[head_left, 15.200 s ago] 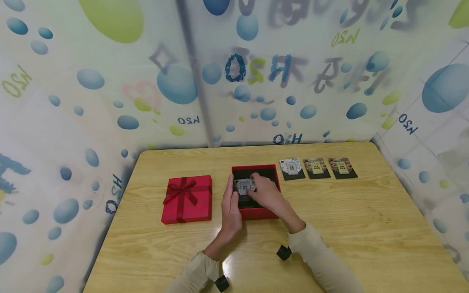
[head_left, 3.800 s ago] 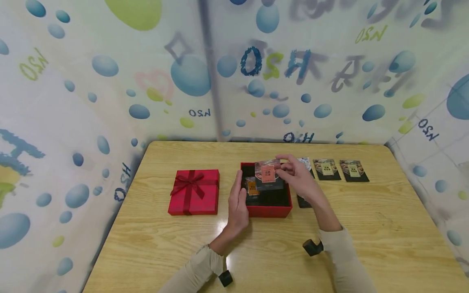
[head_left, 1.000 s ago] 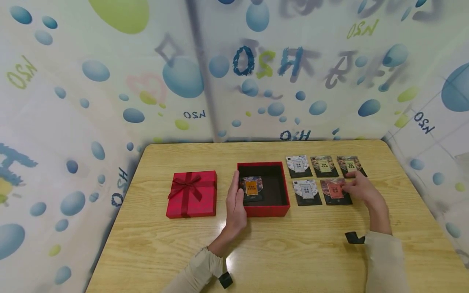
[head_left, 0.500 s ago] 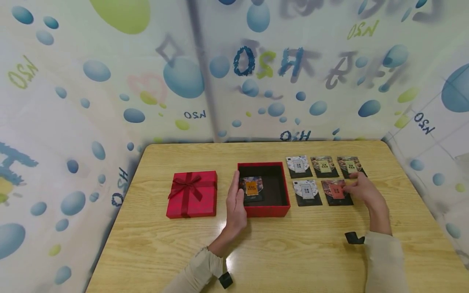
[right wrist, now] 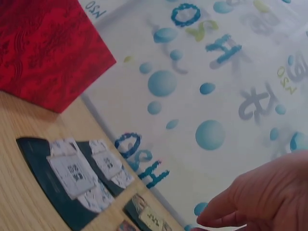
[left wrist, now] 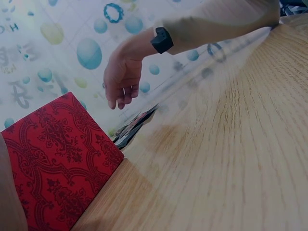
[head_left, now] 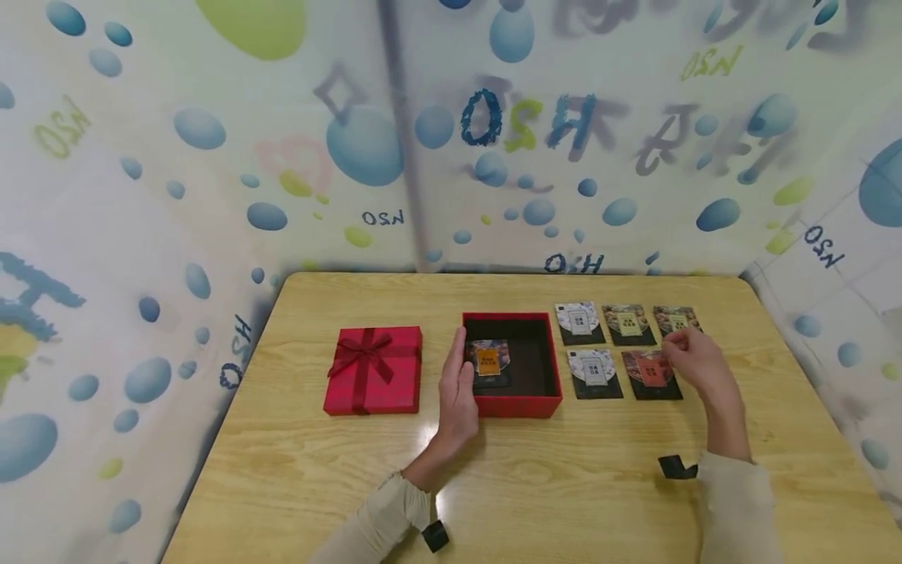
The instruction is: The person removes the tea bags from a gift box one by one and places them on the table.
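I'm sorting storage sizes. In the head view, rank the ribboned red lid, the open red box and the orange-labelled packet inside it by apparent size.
1. Open red box and ribboned red lid: they look about alike, so no ranking between them.
2. Orange-labelled packet: clearly smallest, lying inside the box.

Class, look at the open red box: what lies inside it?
Inside the open red box lies one packet with an orange label, on a dark lining. Its left edge is hidden by the left hand.
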`<state>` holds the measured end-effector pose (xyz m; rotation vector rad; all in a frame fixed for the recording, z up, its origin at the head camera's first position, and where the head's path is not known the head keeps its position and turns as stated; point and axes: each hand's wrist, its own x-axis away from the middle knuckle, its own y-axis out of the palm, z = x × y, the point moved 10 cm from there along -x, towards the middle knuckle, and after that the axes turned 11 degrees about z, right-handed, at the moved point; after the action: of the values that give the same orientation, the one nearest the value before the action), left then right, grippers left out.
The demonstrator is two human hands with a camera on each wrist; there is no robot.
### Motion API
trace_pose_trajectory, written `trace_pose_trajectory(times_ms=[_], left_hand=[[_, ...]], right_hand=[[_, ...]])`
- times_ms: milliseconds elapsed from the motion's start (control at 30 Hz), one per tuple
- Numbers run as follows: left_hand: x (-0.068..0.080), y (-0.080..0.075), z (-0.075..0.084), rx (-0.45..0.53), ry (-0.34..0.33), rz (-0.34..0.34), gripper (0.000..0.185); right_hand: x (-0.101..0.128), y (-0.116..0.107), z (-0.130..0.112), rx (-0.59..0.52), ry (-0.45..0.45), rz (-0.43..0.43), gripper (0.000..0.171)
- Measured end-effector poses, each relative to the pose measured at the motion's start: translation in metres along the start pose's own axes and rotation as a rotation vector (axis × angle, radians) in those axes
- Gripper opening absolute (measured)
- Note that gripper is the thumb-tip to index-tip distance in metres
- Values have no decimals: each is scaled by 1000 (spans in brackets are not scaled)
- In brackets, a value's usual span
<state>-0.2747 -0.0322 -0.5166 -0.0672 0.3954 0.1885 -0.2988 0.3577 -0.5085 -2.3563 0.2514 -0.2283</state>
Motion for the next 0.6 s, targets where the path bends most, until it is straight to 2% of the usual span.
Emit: trace_pose_trajectory(times_ms=[133,367,600], left_hand=[[-1,0,0,-1,3,2,56],[0,1,1,-18,-5,-10,55],[1,-1,0,-16,0,1,54]], right_hand=[[6,2,-19,-60,-35,6,39],[16,9,-61,-125,-157,9,32],[26,21,-104,-208,-238,-43,36]])
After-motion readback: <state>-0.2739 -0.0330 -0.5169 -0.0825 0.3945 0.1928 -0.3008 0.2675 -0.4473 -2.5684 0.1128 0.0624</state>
